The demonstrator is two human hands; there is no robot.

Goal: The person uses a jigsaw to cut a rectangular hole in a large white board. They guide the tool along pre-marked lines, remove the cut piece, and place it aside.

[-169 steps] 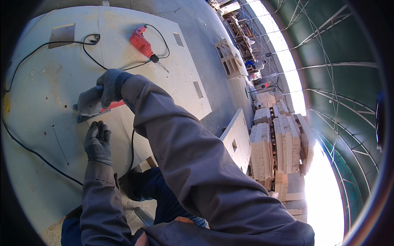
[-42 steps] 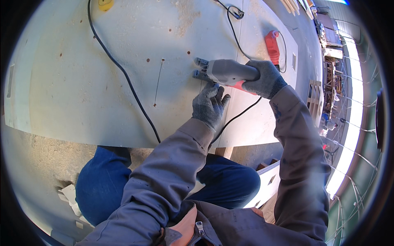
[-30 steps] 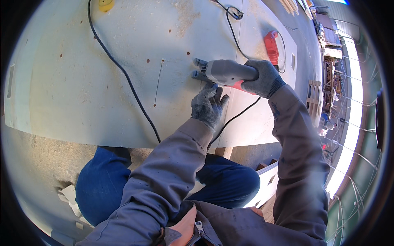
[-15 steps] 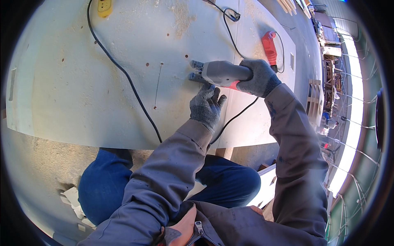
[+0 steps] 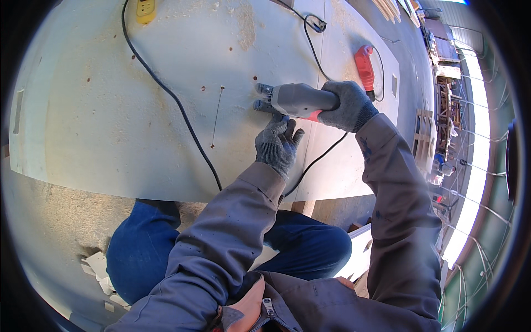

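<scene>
A grey and red jigsaw (image 5: 301, 98) lies over the large pale board (image 5: 166, 138), its forked front shoe pointing left. My right hand (image 5: 348, 104), in a grey knitted glove, is wrapped round its rear handle. Just below the shoe is my left hand (image 5: 277, 145), gloved alike; its fingers are apart and the foremost reach the tool's near side. Whether they press on it is hard to see, and the blade is hidden. Left of the shoe, a thin cut line (image 5: 218, 117) runs between two small holes.
A black cord (image 5: 171, 94) curves across the board from near a yellow socket block (image 5: 145, 11). At the far right of the board lie a red corded tool (image 5: 364, 67) and a black plug (image 5: 318, 25). Pale offcuts (image 5: 99, 268) lie on the floor at left.
The board and the things on it appear shifted very slightly right and down in the picture. Both hands and the jigsaw keep nearly the same pose.
</scene>
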